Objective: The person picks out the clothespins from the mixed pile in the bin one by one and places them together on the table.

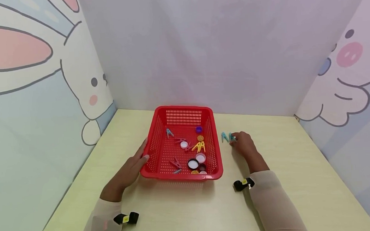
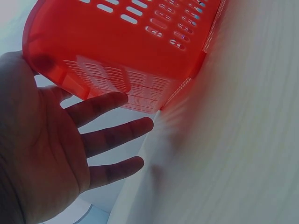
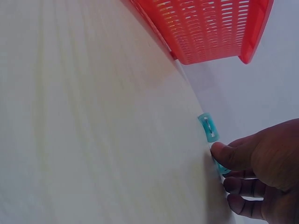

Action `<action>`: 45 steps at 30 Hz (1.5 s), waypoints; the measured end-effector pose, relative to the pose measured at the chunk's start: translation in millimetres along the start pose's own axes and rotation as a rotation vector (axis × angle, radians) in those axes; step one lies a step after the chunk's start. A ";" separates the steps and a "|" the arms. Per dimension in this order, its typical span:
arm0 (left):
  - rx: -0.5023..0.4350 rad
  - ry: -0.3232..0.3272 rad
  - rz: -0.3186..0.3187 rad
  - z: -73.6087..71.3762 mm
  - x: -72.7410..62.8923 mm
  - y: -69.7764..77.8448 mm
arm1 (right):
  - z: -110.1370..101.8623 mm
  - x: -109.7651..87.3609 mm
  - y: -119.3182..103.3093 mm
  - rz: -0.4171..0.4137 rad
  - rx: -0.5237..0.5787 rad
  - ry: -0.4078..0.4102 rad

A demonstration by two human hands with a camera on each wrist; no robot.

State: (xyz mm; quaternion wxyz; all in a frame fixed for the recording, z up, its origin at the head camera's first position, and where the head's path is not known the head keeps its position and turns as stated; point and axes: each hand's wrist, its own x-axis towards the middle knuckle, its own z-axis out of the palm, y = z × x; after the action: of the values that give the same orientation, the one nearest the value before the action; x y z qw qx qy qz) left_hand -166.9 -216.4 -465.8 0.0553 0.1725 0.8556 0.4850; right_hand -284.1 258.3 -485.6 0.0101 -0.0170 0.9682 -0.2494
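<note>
No text, brand or number can be read in any of the three views. In the head view, two small stickers come nearest to it. One yellow label [image 1: 125,219] sits on the black wrist camera [image 1: 134,218] at the person's left sleeve [image 1: 99,219], and a second yellow label [image 1: 244,181] sits on the other black wrist camera [image 1: 238,185], at the right sleeve [image 1: 277,201]. Both seem to carry a dark mark, too small and blurred to make out. The left sleeve also bears a faint pink mark [image 1: 105,225], equally unclear.
</note>
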 end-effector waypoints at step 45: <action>-0.002 -0.005 -0.001 -0.6 -0.1 -1.1 | -31.4 -16.3 -30.0 0.008 -0.075 0.037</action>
State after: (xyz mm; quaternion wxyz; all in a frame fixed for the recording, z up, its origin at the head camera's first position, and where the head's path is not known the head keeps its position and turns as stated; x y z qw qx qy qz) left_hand -167.2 -217.5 -466.4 0.0578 0.1730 0.8550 0.4854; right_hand -267.8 247.8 -443.4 -0.0074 -0.0090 0.9769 -0.2132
